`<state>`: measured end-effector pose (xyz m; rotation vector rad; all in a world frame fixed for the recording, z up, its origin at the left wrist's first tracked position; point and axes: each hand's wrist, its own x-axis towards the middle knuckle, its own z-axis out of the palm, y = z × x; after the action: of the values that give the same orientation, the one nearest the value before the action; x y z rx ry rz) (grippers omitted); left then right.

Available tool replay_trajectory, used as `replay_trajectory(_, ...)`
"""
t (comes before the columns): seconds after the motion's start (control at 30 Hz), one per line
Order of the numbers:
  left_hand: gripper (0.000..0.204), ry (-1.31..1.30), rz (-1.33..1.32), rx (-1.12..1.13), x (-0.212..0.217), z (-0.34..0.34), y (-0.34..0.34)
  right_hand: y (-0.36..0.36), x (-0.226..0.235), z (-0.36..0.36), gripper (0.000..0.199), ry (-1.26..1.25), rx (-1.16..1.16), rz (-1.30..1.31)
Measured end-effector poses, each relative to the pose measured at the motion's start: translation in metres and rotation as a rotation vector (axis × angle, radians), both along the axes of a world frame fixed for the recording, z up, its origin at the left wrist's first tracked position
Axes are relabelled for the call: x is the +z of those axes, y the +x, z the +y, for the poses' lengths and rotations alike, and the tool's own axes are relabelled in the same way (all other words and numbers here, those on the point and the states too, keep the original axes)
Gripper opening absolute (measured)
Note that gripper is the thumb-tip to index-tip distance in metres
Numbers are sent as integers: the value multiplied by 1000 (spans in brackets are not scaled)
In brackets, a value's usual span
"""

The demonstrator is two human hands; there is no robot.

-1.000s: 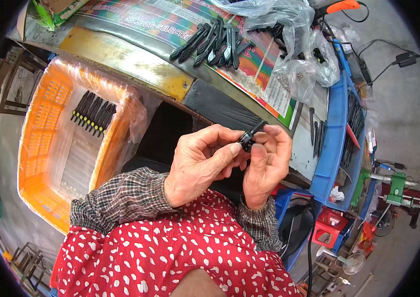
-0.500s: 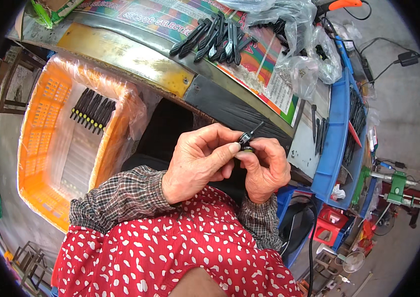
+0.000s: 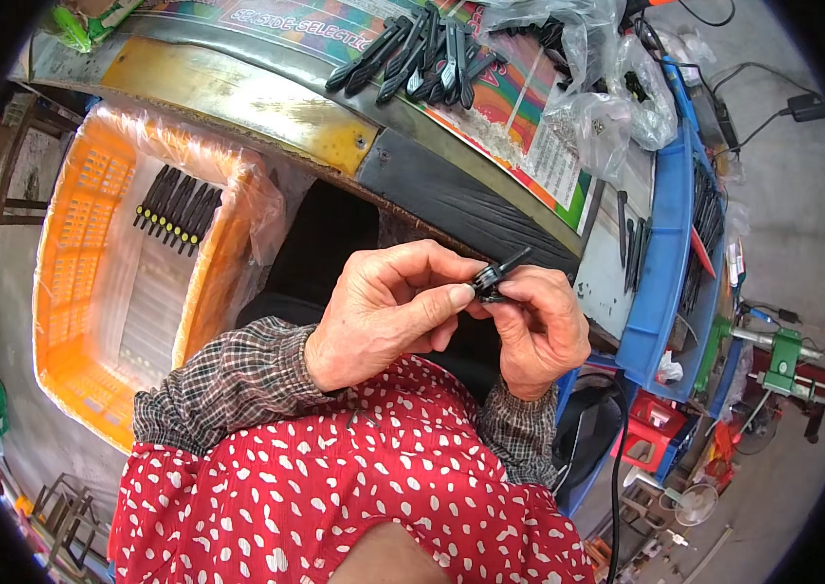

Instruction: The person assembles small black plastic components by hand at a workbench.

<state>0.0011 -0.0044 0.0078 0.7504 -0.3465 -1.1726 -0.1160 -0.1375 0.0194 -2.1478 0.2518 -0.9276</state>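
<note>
Both my hands meet in front of the table edge, around a small black plastic part (image 3: 488,280) with a thin rod sticking out toward the upper right. My left hand (image 3: 373,311) pinches its left side between thumb and forefinger. From the other side, the thumb and curled fingers of my right hand (image 3: 547,326) grip the same part. Fingertips hide much of its body, so its exact kind does not show. On the table beyond, a pile of black handle-like pieces (image 3: 422,60) lies loose.
At left stands an orange basket (image 3: 70,282) lined with clear plastic, holding a row of black pieces with yellow-green ends (image 3: 179,209). Clear plastic bags (image 3: 595,131) lie on the table. A blue bin (image 3: 654,292) of black rods is at right, near a green clamp device (image 3: 780,368).
My right hand has shifted slightly right. The black part has turned between my fingers, and the yellow-green spot on its lower end no longer shows.
</note>
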Motion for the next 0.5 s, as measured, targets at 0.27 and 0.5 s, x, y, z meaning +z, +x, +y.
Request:
replay_trajectory(0.27, 22, -11, -39, -65, -3, 4, 4, -7, 1, -2, 23, 53, 28, 1)
replay_trajectory(0.5, 23, 2, -103, -71, -3, 5, 4, -5, 1, -3, 23, -71, 27, -31)
